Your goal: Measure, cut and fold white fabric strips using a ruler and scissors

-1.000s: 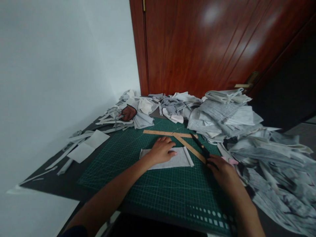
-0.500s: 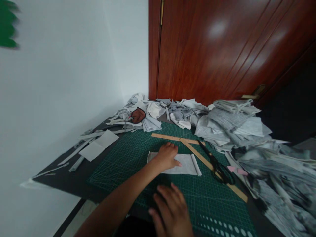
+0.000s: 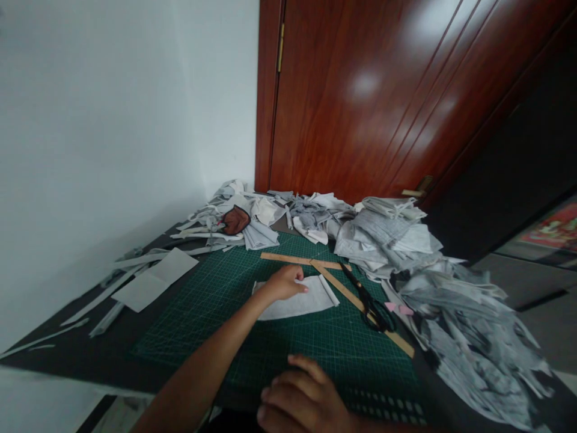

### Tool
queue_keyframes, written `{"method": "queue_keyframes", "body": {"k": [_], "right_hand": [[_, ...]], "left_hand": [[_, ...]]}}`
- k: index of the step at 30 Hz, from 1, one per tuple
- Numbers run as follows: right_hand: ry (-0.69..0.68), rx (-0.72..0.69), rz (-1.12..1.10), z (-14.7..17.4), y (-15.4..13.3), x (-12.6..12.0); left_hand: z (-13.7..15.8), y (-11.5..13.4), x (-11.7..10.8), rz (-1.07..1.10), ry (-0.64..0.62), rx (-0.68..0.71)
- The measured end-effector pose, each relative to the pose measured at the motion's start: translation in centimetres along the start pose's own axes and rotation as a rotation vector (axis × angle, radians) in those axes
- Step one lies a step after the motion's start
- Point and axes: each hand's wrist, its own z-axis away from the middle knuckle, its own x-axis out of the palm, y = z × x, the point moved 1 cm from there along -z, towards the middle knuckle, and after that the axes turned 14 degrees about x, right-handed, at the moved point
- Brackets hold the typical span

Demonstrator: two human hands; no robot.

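A pale grey piece of cloth (image 3: 315,296) lies on the green cutting mat (image 3: 202,313), its right end rolled into a narrow tube. Over its left half is my left hand (image 3: 285,282), with fingers curled and a gap between index finger and thumb; nothing shows in it. My right hand (image 3: 306,394) hovers above the mat's near edge, fingers loosely bent and apart, holding nothing. Beyond the cloth, a wooden ruler (image 3: 288,258) meets a second wooden ruler (image 3: 336,281) at an angle. Black-handled scissors (image 3: 372,307) rest across the second one.
Heaped grey and white fabric (image 3: 387,234) lines the back and right of the dark table (image 3: 81,355). Creased white paper (image 3: 155,279) and cut strips lie at the left. A brown dark-edged piece (image 3: 235,221) sits among the scraps. Small pink pieces (image 3: 399,308) are beside the scissors.
My left hand has gone from lying flat on the cloth to curled fingers. My right hand has turned more sideways and lower. The view has swung slightly to the right.
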Motion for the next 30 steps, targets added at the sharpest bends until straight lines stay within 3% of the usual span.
{"method": "queue_keyframes", "body": {"k": [5, 9, 13, 17, 22, 26, 28, 30], "right_hand": [[0.077, 0.352, -0.096, -6.8, 1.2, -1.9], [0.151, 0.474, -0.112, -10.2, 3.2, -1.9], [0.065, 0.61, -0.004, -11.7, 8.1, -3.1], [-0.075, 0.796, 0.066, -10.8, 12.4, -4.0], [-0.242, 0.792, 0.102, -10.2, 14.3, -4.1], [-0.137, 0.804, 0.023, -11.0, 14.8, -6.1], [-0.103, 0.793, -0.164, -11.3, 15.2, -7.5], [-0.116, 0.783, -0.361, -11.4, 15.7, -8.3]], "left_hand": [[-0.8, 0.3, -1.1, 0.369, 0.031, 0.067], [-1.1, 1.1, -2.0, 0.522, 0.135, 0.128], [-0.9, 1.8, -2.6, 0.591, 0.246, 0.132], [-0.3, 2.6, -3.0, 0.709, 0.317, 0.092], [0.0, 3.4, -3.0, 0.971, 0.291, 0.152], [0.0, 2.8, -3.2, 0.849, 0.484, 0.335], [0.0, 2.4, -2.9, 0.828, 0.437, 0.333], [0.1, 2.5, -2.1, 0.915, 0.292, 0.246]]}}
